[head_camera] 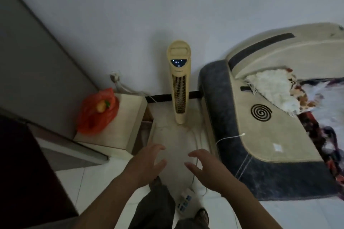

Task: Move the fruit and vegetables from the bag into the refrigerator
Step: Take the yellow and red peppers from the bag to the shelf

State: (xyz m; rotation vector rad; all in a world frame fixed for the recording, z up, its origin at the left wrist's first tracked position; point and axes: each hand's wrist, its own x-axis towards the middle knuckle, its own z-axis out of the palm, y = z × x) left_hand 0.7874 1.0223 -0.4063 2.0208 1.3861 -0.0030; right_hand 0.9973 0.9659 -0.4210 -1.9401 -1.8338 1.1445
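Head view, looking down into a room corner. At the left, a pale counter [126,117] with a red bag [93,119] on its top, pushed to the back left side, just beside a tall grey panel [28,57]. In the open mouth of the bag, a yellow fruit [100,107] and a green piece [108,104] touching it on the right; lower in the bag, some darker red shapes, too dim to name. Behind the counter, a wall socket [115,77] with white cables hanging down. In the middle, against the wall, an upright cream fan [179,87] with small lights on its dark panel. At the right, a bed [242,163] with a dark edge and a beige mat, and on the mat a black coil [261,112] and a thin white cable [230,138]. Below, both arms stretched forward over the pale floor [173,135]: left hand [149,161] near the front of the counter but not touching it, right hand [206,167] near the bed edge, the two apart with palms turned toward each other. Fingers [158,148] of both released, spread and a little bent, grasping nothing. Well apart from the bag, both. Between the legs on the floor, a white power strip [185,201].
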